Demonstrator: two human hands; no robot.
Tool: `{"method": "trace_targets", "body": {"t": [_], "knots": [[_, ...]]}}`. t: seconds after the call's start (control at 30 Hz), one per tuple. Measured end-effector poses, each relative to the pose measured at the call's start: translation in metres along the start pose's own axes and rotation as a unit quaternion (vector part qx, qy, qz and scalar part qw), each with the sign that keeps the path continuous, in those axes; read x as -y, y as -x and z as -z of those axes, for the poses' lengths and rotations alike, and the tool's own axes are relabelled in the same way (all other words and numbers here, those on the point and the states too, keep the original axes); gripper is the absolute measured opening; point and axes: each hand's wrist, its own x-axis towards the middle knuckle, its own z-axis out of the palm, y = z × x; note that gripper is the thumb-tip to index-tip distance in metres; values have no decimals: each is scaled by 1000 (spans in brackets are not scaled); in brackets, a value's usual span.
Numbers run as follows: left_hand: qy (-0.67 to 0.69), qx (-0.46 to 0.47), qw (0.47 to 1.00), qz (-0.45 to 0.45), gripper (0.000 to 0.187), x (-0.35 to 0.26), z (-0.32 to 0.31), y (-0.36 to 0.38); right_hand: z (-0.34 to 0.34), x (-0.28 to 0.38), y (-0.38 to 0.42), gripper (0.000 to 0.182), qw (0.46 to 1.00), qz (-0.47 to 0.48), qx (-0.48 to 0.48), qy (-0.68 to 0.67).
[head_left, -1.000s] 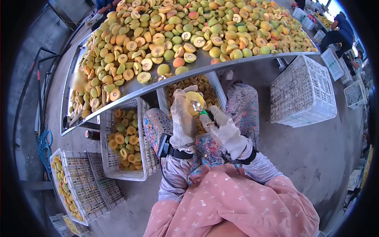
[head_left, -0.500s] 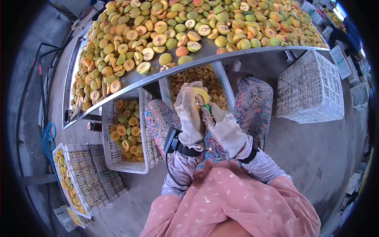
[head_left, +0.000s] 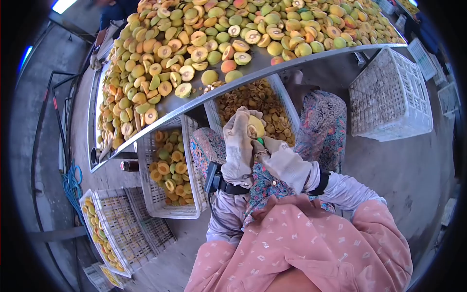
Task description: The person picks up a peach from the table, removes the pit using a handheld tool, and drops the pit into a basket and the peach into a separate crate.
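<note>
My gloved left hand (head_left: 238, 141) is wrapped round a halved yellow fruit (head_left: 255, 127), its cut face turned toward my right. My gloved right hand (head_left: 281, 158) is closed on a small tool with a green part (head_left: 260, 141), which touches the lower edge of the fruit. The rest of the tool is hidden by glove and fruit. Both hands are above my lap, in front of a crate of brown-orange fruit pieces (head_left: 253, 100). Beyond them, a metal table (head_left: 194, 101) bears a large heap of whole and halved fruits (head_left: 160, 53).
A white crate of pitted halves (head_left: 170, 168) stands left of my knee, with another crate (head_left: 109, 228) farther left. An upturned crate (head_left: 394, 97) is at the right. Blue hose (head_left: 74, 185) lies far left. Another person (head_left: 113, 12) is at the top left.
The view has shifted, so the table and crates appear displaced. The fruit is still in my left hand, turned slightly, and my right hand with the tool sits a little lower beside it.
</note>
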Motion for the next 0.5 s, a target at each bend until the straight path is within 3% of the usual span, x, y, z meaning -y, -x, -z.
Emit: {"method": "trace_targets", "body": {"t": [0.07, 0.1, 0.13, 0.17, 0.2, 0.27, 0.3, 0.33, 0.4, 0.5], "knots": [[-6, -20, 1000, -18, 29, 4, -6, -5, 13, 6, -10, 34, 956, -153, 98, -230], [-17, -37, 997, -59, 28, 10, -5, -7, 14, 6, -9, 27, 925, -152, 61, -344], [-28, -56, 993, -99, 28, 13, -5, -6, 26, 8, -13, 27, 923, -154, 61, -348], [-41, -68, 991, -111, 28, 14, -7, -4, 42, 8, -19, 30, 809, -270, 142, -503], [-43, -69, 991, -110, 28, 12, -8, -4, 51, 8, -22, 38, 650, -370, 215, -628], [-78, -7, 991, -109, 30, 7, -7, -6, 51, 10, -18, 44, 643, -351, 184, -655], [-54, 21, 998, -32, 34, 4, -4, -8, 56, 9, -20, 44, 590, -362, 206, -692], [-54, 22, 998, -31, 34, 4, -5, -6, 59, 10, -22, 44, 534, -370, 228, -725], [47, -8, 994, 95, 39, 2, -11, -4, 57, 8, -22, 44, 546, -343, 211, -734], [52, -49, 996, 56, 43, 16, -9, -13, 29, -13, -23, 43, 409, -337, 233, -815]]}}
